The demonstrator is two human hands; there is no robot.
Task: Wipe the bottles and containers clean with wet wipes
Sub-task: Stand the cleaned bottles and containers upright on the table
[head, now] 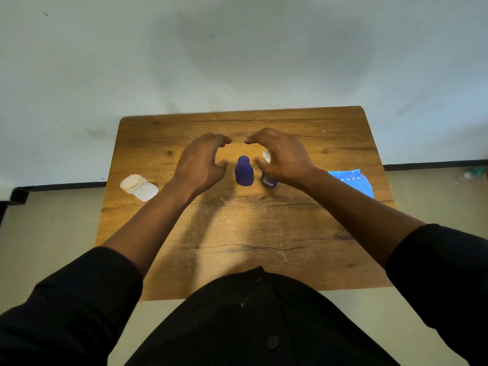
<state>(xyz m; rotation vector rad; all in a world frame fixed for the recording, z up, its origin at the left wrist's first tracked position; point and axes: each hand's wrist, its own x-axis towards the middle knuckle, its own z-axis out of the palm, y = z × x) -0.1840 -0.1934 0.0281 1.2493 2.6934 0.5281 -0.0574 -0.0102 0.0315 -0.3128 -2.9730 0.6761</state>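
Observation:
A small dark blue bottle (244, 171) stands upright in the middle of the wooden table (264, 233). Just right of it is a second blue bottle with a white cap (267, 167), partly hidden under my right hand (282, 157). That hand hovers over it with loosely curved fingers; a grip does not show. My left hand (203, 161) hovers left of the dark blue bottle, fingers curved, holding nothing. A white container (138, 186) lies tilted at the table's left side. A blue wet wipes pack (353, 182) lies at the right edge, partly behind my right forearm.
The tabletop is dusted with fine white specks. A pale wall (237, 48) rises right behind the table's far edge. Light floor surrounds the table, with some small objects (474, 174) on the floor at the far right.

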